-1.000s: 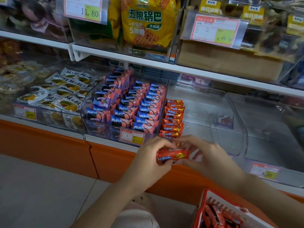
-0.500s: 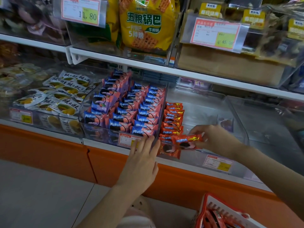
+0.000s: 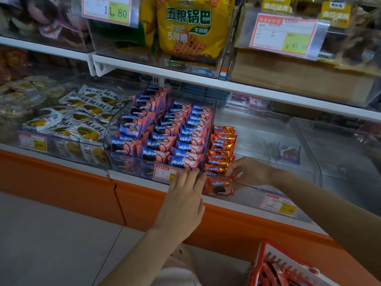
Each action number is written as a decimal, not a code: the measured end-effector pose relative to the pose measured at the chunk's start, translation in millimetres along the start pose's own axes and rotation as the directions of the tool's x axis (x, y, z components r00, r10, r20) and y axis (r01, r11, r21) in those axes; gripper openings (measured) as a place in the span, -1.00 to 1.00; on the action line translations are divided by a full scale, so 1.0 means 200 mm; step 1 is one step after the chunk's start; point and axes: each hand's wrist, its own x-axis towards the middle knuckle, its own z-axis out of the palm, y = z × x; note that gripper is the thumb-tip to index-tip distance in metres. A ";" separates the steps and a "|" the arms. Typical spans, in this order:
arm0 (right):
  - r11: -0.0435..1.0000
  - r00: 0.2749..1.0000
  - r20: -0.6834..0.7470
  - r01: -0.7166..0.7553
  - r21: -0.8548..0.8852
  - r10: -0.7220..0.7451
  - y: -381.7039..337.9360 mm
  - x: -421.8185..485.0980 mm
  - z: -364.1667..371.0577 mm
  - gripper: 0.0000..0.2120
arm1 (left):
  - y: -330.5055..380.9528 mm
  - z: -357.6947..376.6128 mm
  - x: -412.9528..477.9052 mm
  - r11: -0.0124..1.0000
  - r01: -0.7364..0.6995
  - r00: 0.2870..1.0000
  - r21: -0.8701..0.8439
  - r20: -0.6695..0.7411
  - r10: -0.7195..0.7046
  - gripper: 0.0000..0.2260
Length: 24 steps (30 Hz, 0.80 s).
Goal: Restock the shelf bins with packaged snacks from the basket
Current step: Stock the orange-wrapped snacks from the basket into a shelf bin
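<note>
Right hand (image 3: 250,172) reaches into the clear bin (image 3: 268,141), fingers curled, pinching an orange snack pack (image 3: 221,185) at the row's front end, at its 8 o'clock. Left hand (image 3: 183,203), fingers extended and empty, rests flat against the bin's front edge. Row of orange packs (image 3: 222,147) runs toward 12 o'clock. Red basket (image 3: 278,267) with more packs sits at 6 o'clock.
</note>
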 end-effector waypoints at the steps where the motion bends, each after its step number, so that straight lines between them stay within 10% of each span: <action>1: 0.999 1.000 0.002 -0.020 0.046 0.020 0.00 0.00 0.00 -0.80 | 0.00 0.00 0.00 1.000 -0.001 1.000 -0.006 -0.005 0.001 -0.42; 14: 0.920 0.998 -0.015 -0.049 0.388 0.060 0.02 -0.04 0.05 -0.94 | -0.01 0.01 -0.01 1.000 -0.003 1.000 -0.014 -0.021 0.003 -0.40; 24: 0.986 0.988 -0.005 0.154 -0.061 -0.155 -0.05 -0.01 0.00 -0.81 | -0.01 0.01 -0.01 0.999 -0.013 1.000 0.033 0.022 0.013 -0.40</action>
